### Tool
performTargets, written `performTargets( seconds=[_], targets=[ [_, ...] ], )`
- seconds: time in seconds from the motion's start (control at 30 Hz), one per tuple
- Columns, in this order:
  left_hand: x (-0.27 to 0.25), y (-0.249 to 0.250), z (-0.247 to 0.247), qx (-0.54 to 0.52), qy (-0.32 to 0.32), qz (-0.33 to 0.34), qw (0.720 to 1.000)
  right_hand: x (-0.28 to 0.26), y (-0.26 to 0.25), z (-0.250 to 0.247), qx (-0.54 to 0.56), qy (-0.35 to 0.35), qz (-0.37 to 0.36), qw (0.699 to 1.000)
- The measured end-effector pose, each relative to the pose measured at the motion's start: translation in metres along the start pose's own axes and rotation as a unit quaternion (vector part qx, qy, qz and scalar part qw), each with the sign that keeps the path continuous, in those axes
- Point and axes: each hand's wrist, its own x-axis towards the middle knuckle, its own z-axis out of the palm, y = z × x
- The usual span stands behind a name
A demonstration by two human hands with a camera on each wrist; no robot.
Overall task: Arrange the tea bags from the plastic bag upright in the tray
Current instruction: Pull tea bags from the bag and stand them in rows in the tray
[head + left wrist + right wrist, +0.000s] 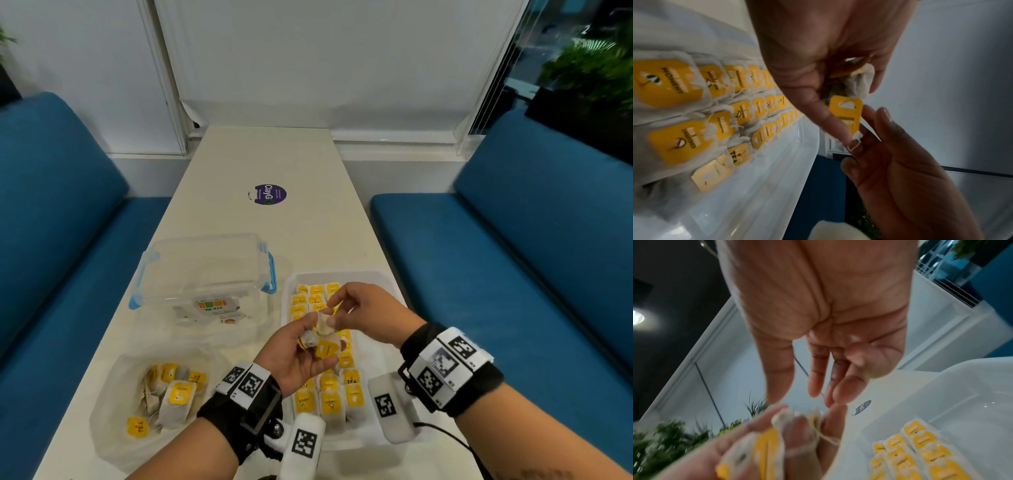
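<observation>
Tea bags: small clump of them in the left hand, held above the tray, over its middle rows. Left fingers are curled around the clump; one yellow tag sticks out past the thumb. Right hand, also above the tray, has thumb and fingertips closing on the top edge of one bag in the clump; its other fingers are loosely spread. Whether it has that bag firmly pinched, I cannot tell; the right wrist view is blurred there.

Handling, my read: near weightless, soft paper pouches, they crumple and tear easily, and the strings look tangled between bags. Best grab is the top edge or the stiff tag, light pinch, peel one off slowly so the string doesn't drag a neighbour out.

Inside the tray: three rows of bags standing with tags facing up, far end still bare. Left of the tray, near the table edge: plastic bag with several bags left, lying flat. Beyond it, left of the tray's far end: clear lidded box with blue clips. Everything sits on the white table.
</observation>
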Motion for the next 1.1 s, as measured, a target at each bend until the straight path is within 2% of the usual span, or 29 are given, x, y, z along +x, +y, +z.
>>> performTargets(
  seconds=[0.07, 0.2, 0.27, 0.37, 0.5, 0.57, 0.7, 0.83, 0.93, 1.1],
  targets=[
    [0.002, 0.000, 0.003, -0.001, 0.012, 0.005, 1.000, -0.002, 0.002, 0.008, -0.029, -0.012, -0.005, 0.999],
    [0.008, 0.003, 0.001, -0.039, 0.019, 0.032, 0.999, -0.012, 0.005, 0.015, -0.114, 0.055, -0.065, 0.990],
    [0.008, 0.004, 0.001, -0.063, 0.013, 0.039, 0.997, -0.015, 0.005, 0.018, -0.141, 0.057, -0.094, 0.984],
    [0.007, 0.004, 0.001, -0.071, 0.004, 0.036, 0.997, -0.016, 0.006, 0.024, -0.175, 0.055, -0.081, 0.980],
    [0.010, 0.001, -0.001, -0.100, 0.013, 0.031, 0.994, -0.014, 0.011, 0.031, -0.100, 0.129, 0.016, 0.986],
    [0.010, 0.001, -0.002, -0.121, 0.007, 0.036, 0.992, -0.011, 0.013, 0.033, -0.044, 0.116, 0.047, 0.991],
    [0.013, -0.002, -0.007, -0.135, -0.008, 0.044, 0.990, -0.003, 0.015, 0.034, 0.070, 0.057, 0.050, 0.995],
    [0.013, -0.003, -0.010, -0.173, -0.009, 0.056, 0.983, -0.003, 0.013, 0.029, 0.196, 0.060, 0.056, 0.977],
    [0.008, 0.002, -0.007, -0.193, 0.003, 0.077, 0.978, -0.002, 0.013, 0.021, 0.209, 0.089, 0.042, 0.973],
    [0.006, 0.006, -0.008, -0.161, 0.042, 0.067, 0.984, 0.003, 0.014, 0.013, 0.206, 0.105, 0.023, 0.973]
  ],
)
